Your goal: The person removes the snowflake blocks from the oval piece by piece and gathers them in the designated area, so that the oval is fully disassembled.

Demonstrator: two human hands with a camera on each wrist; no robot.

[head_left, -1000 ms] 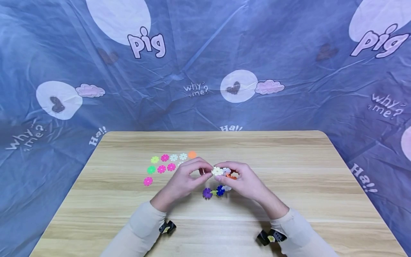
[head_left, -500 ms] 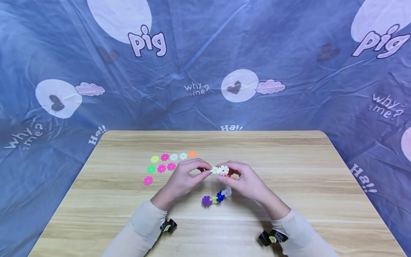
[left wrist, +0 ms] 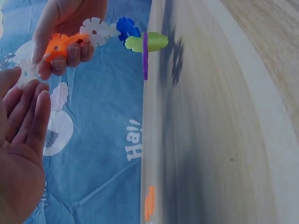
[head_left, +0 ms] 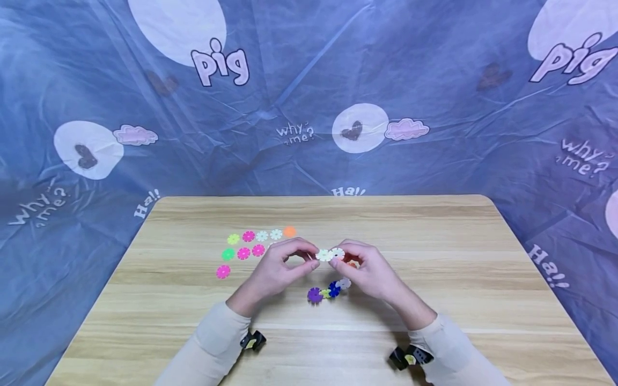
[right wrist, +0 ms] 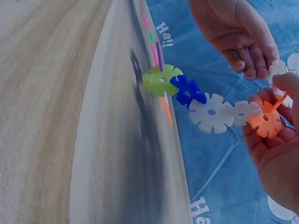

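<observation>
My left hand (head_left: 285, 262) pinches a white flower-shaped plastic disc (head_left: 324, 255) by its edge, between thumb and fingers. Its other edge overlaps a second white disc (head_left: 337, 253), which my right hand (head_left: 364, 268) pinches at the end of a chain of interlocking discs. In the right wrist view the chain runs from an orange disc (right wrist: 265, 119) by my right fingers through a white disc (right wrist: 211, 113) and a blue disc (right wrist: 188, 91) to a lime disc (right wrist: 162, 80). A purple disc (head_left: 315, 295) forms the low end, hanging close over the table.
Loose flower discs lie in rows at the left of the wooden table (head_left: 145, 321): pink (head_left: 223, 272), green (head_left: 228, 254), yellow (head_left: 233, 239), pale (head_left: 276, 234) and orange (head_left: 289, 231). My left hand partly covers one row. A blue printed cloth (head_left: 299, 161) hangs behind the table.
The two white discs have turned to face the camera more and sit edge over edge. The chain's hanging end swung toward me, then partly back. Both hands stay nearly in place.
</observation>
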